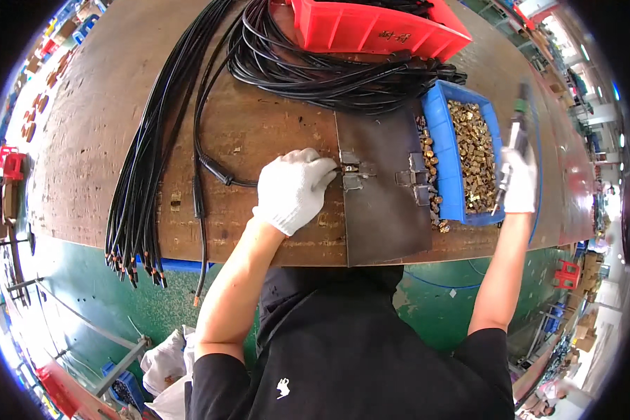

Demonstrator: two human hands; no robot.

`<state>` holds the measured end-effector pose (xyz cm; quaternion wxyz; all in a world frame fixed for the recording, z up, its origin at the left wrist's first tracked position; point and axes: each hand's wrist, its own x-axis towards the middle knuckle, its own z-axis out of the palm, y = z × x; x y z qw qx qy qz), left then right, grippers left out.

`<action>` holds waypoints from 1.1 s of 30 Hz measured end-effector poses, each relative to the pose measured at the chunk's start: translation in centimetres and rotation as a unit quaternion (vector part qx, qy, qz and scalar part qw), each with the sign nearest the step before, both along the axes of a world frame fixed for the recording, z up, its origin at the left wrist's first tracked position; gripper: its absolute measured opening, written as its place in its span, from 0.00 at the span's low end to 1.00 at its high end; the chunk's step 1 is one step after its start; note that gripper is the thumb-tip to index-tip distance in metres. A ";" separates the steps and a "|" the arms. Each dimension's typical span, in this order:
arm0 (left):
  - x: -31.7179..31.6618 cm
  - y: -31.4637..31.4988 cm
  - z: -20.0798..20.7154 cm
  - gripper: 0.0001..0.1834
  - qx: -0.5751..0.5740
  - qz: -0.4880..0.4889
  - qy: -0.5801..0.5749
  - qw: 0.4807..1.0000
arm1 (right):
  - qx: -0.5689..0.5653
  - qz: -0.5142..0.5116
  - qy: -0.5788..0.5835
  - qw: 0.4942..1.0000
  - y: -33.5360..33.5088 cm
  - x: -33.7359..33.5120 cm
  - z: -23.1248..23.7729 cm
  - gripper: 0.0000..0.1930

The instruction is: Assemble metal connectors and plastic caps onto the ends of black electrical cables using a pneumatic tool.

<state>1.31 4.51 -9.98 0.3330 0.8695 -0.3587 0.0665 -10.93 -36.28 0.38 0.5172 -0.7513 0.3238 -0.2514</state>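
Observation:
My left hand (294,185), in a white knit glove, pinches the end of a black cable (241,183) against a small metal fixture (351,171) on the left edge of a dark steel plate (385,224). The fingers hide most of that cable end. In my gloved right hand (521,183) is a slim powered screwdriver (516,133) with a green band, upright and slightly blurred, its thin bit pointing down. It is beside the right wall of a blue bin (442,147) filled with small brass-coloured metal parts (473,157).
A second fixture (416,179) sits on the plate's right side, near loose brass parts (430,168). Black cables (164,133) hang over the table's front edge at left; more lie coiled (315,80) before a red bin (385,29). A blue hose (537,140) runs at right.

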 end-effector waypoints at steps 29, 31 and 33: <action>0.2 -0.3 0.1 0.08 0.003 -0.006 -0.002 1.000 | 0.211 0.419 -0.270 0.840 19.5 10.4 -3.1 0.16; 0.1 -0.3 0.3 0.08 0.009 -0.004 0.013 1.000 | 0.197 0.476 -0.227 0.827 19.5 10.8 -2.7 0.20; 0.1 -0.1 0.2 0.07 0.018 0.000 0.001 1.000 | 0.119 0.564 -0.236 0.782 19.6 11.4 -2.3 0.22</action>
